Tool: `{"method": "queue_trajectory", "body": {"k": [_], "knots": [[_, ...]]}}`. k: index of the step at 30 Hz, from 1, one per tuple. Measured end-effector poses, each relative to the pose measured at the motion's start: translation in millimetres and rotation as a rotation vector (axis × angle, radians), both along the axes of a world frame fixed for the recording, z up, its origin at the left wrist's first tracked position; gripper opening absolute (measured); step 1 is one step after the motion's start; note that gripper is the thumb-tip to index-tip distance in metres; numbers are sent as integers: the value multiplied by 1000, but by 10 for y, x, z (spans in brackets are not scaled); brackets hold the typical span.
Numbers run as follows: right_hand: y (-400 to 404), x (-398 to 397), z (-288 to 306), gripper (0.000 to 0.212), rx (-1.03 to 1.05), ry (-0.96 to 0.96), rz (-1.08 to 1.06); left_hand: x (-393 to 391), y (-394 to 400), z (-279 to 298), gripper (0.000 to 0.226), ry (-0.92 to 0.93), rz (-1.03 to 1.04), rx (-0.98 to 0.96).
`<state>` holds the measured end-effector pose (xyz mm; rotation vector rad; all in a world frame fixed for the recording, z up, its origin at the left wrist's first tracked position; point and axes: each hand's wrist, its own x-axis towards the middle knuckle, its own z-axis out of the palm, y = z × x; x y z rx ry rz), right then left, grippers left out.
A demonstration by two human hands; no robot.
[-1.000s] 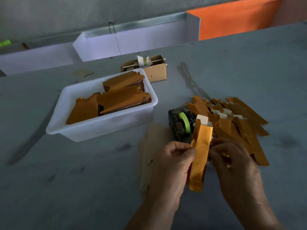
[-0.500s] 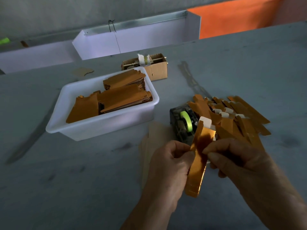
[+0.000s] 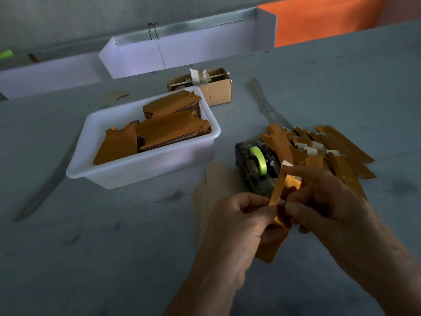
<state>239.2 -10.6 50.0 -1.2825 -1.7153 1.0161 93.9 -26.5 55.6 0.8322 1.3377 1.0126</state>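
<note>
Grey, scuffed tabletop [image 3: 114, 247] fills most of the head camera's view, seen from above in dim light. Along its far edge stands a long white open trough [image 3: 193, 51], with an orange panel [image 3: 319, 19] behind it on the right.

Left of centre on the table sits a white plastic tub [image 3: 145, 169] holding stacks of flat orange-brown card blanks [image 3: 168, 128]. To the right, well apart from the tub, lies a loose pile of folded gold cartons [image 3: 330, 151], several showing white end flaps. Just behind the tub's far corner is a small open cardboard box [image 3: 216, 92] with a thin rod across its top.

Between the tub and the pile stands a dark, see-through tape dispenser [image 3: 257, 169], the pile leaning on its right side. Pale flat card sheets [image 3: 211, 185] lie on the table just left of the dispenser, partly under the hands.

Near the bottom centre, two bare hands meet in front of the dispenser, above the table. The left hand [image 3: 237, 226] has its fingers curled, thumb and forefinger pinching the left edge of a narrow gold carton [image 3: 272, 245]. The right hand [image 3: 328, 206], fingers also curled, pinches the carton's upper part between thumb and fingertips. The carton is held roughly upright, tilted slightly, its white top flap near the dispenser.

Inside the dispenser sits a bright green tape roll [image 3: 258, 159].
</note>
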Motion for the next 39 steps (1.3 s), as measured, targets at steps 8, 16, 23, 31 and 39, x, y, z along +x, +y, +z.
{"method": "queue_trajectory", "body": {"k": [8,16,23,31,39], "knots": [[7,-9,34,27,-22,-99,-67,8,-21,7,12,-107,-33,-1],[-14,-51,59,28,11,-168,-66,-24,-29,-31,14,-130,-41,-16],[-26,-122,104,33,48,-265,-96,56,-62,-74,19,13,95,90],[-33,-173,153,33,23,-325,-220,213,-162,-254,7,602,315,626],[-75,-139,113,47,-7,-138,-235,154,-182,-197,11,343,292,475]]}}
